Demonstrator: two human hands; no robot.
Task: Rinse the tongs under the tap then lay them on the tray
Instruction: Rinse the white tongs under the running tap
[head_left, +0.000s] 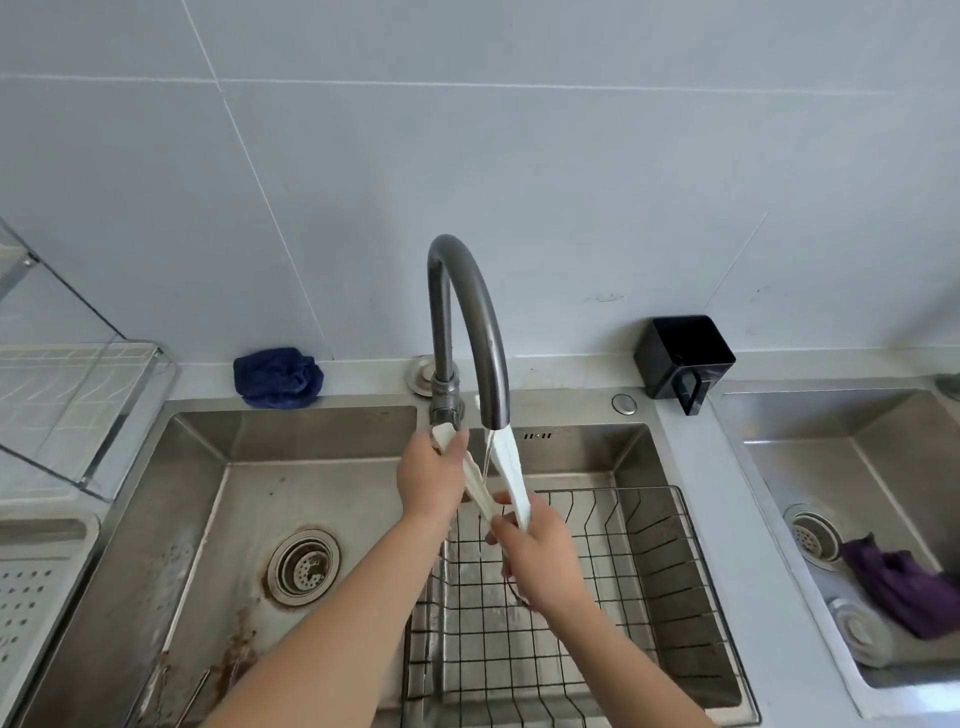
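Note:
White tongs (506, 462) are held spread in a V under the grey curved tap (470, 317), and a thin stream of water runs down between the two arms. My left hand (431, 480) grips the left arm near its tip. My right hand (537, 556) holds the joined end of the tongs lower down, above the black wire basket (649, 571). A pale perforated tray (36, 587) lies at the left edge, beside the sink.
The steel sink (218, 519) has a rusty drain (304, 566) on its left half. A blue cloth (278, 376) lies behind it; a black holder (683, 358) stands at right. A clear rack (78, 405) stands at left, and a second sink (779, 467) holds a purple cloth (904, 587).

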